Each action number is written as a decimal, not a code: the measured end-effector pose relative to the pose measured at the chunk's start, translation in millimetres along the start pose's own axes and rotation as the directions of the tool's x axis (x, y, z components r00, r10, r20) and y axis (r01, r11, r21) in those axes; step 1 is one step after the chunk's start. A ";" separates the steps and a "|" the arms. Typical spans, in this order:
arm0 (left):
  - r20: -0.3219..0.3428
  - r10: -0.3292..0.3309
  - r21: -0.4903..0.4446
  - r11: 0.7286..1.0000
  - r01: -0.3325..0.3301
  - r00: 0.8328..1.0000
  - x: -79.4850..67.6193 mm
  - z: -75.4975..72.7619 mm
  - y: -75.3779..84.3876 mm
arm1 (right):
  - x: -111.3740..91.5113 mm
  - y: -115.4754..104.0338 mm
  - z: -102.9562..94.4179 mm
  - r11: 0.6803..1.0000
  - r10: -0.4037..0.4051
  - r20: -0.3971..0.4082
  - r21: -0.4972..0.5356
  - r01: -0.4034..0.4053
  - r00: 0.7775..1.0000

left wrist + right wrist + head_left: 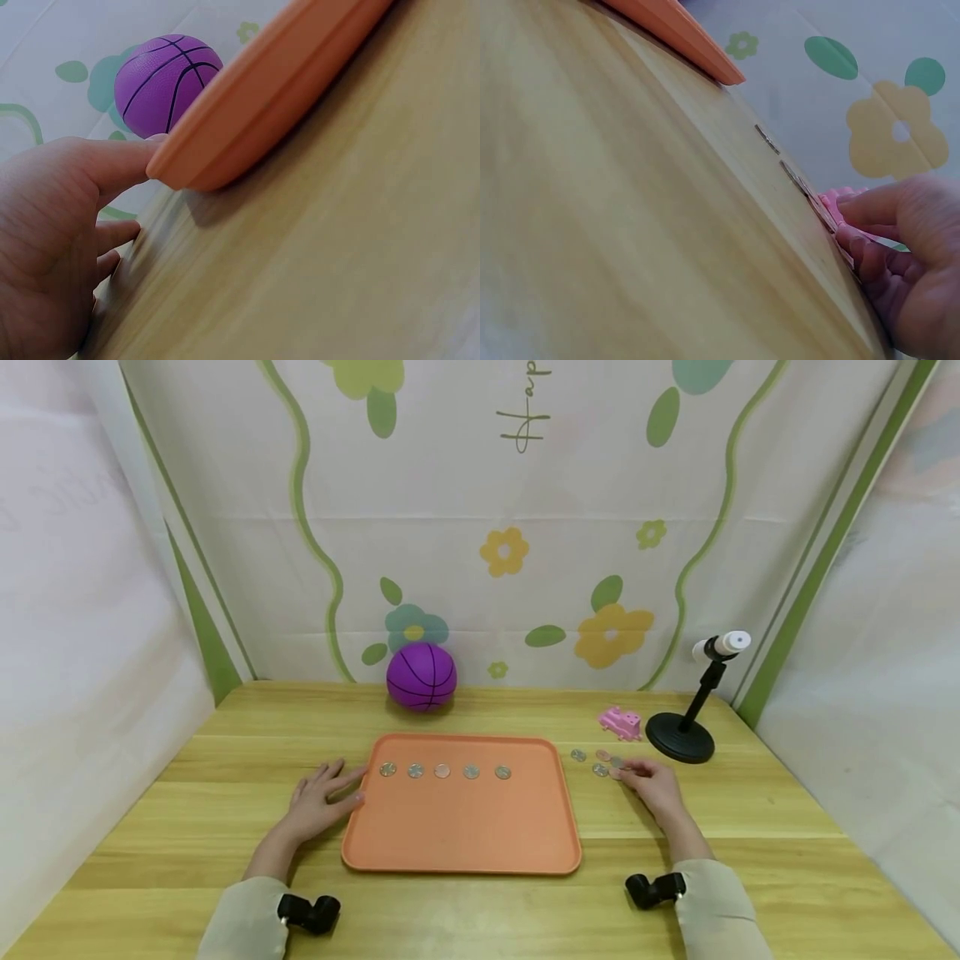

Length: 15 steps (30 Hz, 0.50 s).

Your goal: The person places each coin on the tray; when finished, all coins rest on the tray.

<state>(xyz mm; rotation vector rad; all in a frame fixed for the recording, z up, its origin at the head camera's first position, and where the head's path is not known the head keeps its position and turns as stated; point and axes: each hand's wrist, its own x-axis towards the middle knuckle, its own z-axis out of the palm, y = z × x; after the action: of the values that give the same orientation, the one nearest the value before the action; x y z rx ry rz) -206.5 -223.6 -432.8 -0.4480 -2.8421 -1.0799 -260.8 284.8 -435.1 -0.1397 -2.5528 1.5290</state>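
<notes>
In the head view, an orange tray bears a row of several coins near its far edge. My left hand lies spread at the tray's left side, fingertips touching the rim; the left wrist view shows a finger against the tray's edge. My right hand reaches down among loose coins on the table, right of the tray. In the right wrist view its thumb and forefinger stand apart beside the coins, with no coin clearly held between them.
A purple ball sits behind the tray, near the curtain. Past the loose coins are a pink toy and a black stand holding a white cylinder. The wooden table extends in front of the tray.
</notes>
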 end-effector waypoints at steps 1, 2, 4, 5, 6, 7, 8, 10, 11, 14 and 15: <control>0.000 0.001 -0.001 1.000 -0.001 1.000 0.1 0.1 0.0 | 0.3 0.6 0.2 1.000 -0.001 0.000 -0.010 0.001 1.000; 0.001 0.001 -0.002 1.000 -0.001 1.000 0.2 0.1 0.0 | 0.9 1.2 0.5 1.000 0.000 -0.002 -0.020 0.000 1.000; 0.002 0.004 -0.001 1.000 -0.004 1.000 0.3 0.0 0.1 | 1.5 1.8 0.9 0.999 0.003 -0.002 -0.043 -0.003 1.000; 0.002 0.005 -0.001 1.000 -0.005 1.000 0.2 -0.1 0.3 | 1.7 1.8 0.9 0.998 -0.003 0.002 -0.059 0.003 1.000; 0.001 0.006 -0.002 1.000 -0.006 1.000 0.1 -0.2 0.5 | 2.1 2.0 1.0 0.997 -0.007 0.001 -0.074 0.007 1.000; 0.000 0.007 -0.001 1.000 -0.007 1.000 0.0 -0.3 0.7 | 2.2 1.9 1.1 0.996 -0.015 0.003 -0.089 0.015 1.000; -0.001 0.008 -0.001 1.000 -0.008 1.000 -0.1 -0.4 0.9 | 2.2 1.7 1.2 0.994 -0.022 0.004 -0.103 0.022 1.000; -0.002 0.009 0.002 1.000 -0.009 1.000 -0.4 -0.4 1.5 | 1.8 1.3 1.5 0.991 -0.033 0.004 -0.130 0.033 0.999; -0.003 0.009 0.003 1.000 -0.009 1.000 -0.7 -0.5 1.6 | 1.8 1.1 1.8 0.989 -0.040 0.006 -0.145 0.040 0.999; 0.000 0.008 0.008 1.000 -0.008 1.000 -1.3 -0.3 2.1 | 1.5 0.1 2.6 0.982 -0.038 -0.002 -0.185 0.037 0.999; 0.001 0.007 0.009 1.000 -0.007 1.000 -1.4 -0.1 2.1 | 1.5 -0.2 2.6 0.978 -0.038 -0.002 -0.204 0.037 0.999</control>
<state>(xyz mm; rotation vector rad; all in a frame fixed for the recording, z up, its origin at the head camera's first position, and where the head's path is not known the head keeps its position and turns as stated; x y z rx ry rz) -204.5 -222.4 -431.5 -0.4576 -2.8426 -1.0650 -262.7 282.7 -435.9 -0.1201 -2.6860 1.2495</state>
